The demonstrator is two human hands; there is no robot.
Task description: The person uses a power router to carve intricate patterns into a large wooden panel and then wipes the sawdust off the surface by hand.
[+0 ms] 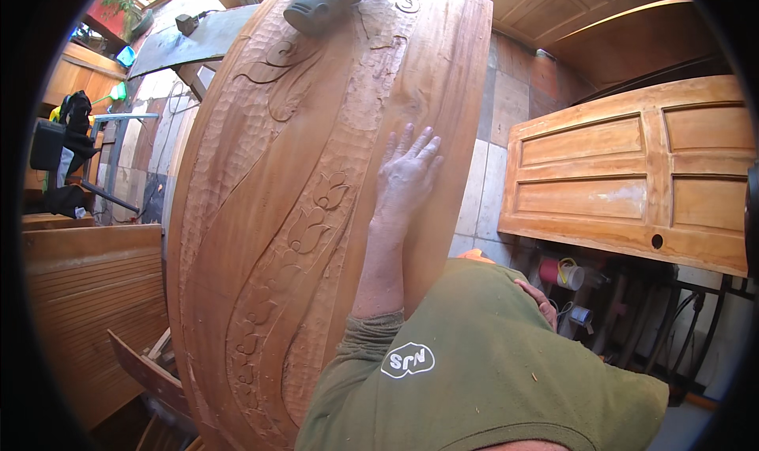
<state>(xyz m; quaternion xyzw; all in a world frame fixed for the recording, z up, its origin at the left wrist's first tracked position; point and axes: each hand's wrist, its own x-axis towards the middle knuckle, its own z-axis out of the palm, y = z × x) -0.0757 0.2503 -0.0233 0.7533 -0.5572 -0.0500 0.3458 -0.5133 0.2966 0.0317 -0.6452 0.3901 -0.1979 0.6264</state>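
Note:
A large carved wooden panel (316, 158) lies lengthwise in front of me. Scrolls, leaves and a flower band are cut into it, with gouged texture around them. My left hand (407, 174), pale with dust, rests palm down on the smooth strip along the panel's right side, fingers extended and slightly apart. It holds nothing. At the panel's far end sits a teal and black power tool (320, 8), partly out of view. My right hand (539, 302) is at my waist against the green shirt (490, 348); its visible fingers lie flat, the rest hidden.
On the right stands a panelled wooden door (585, 174) with a round hole. Below it are a red and white spool (561, 274) and dark bars. Slatted wood (95, 293) stands at left. Behind it are a black bag (75, 119) and a grey bench (190, 44).

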